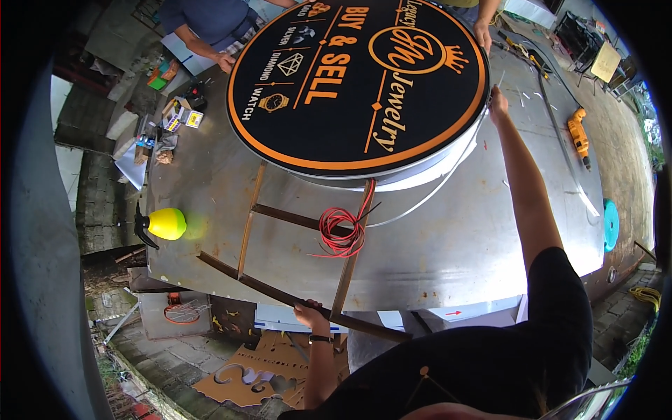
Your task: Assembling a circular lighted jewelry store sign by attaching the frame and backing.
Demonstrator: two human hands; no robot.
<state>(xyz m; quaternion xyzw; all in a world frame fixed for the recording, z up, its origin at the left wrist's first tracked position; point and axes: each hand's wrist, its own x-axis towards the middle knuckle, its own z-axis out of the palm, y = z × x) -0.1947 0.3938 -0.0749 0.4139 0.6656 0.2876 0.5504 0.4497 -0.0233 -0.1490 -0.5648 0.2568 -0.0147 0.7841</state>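
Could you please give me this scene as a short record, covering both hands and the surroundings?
Left hand: gripping the brown metal frame
Right hand: at the right edge of the round black sign; grip unclear
Other people: one hand at the sign's left, another at its right
Surface: grey metal table
Also there: red wire coil, yellow spray bottle, orange drill

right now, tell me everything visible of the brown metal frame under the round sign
The ladder-like, rusty-looking brown metal frame shows two side bars, a crosspiece and an end bar, whose right end reaches past the near edge of the grey metal table. Its far part is hidden beneath the round, black, orange-ringed sign. The left hand grips the end bar; a coil of red wire lies across the right side bar.
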